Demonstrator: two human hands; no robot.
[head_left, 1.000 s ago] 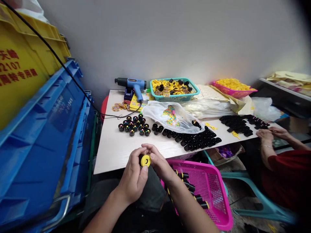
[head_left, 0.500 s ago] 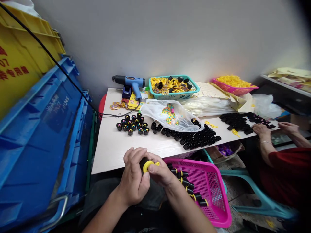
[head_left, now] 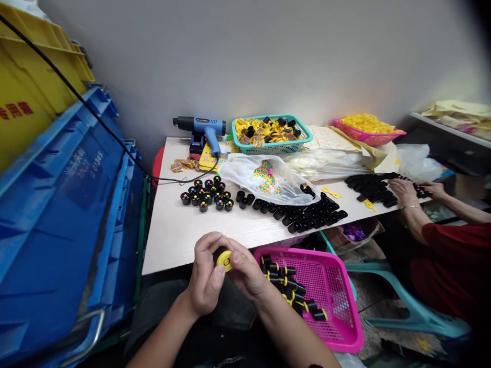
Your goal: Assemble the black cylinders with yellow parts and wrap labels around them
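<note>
Head view shows left hand (head_left: 205, 281) and right hand (head_left: 245, 273), fingers clamped on one yellow cap (head_left: 224, 259) off the tabletop's (head_left: 172, 240) near edge; some capped tubes (head_left: 293, 294) fill the pink basket (head_left: 337, 327), many black cups (head_left: 307, 217) remain uncapped.
</note>
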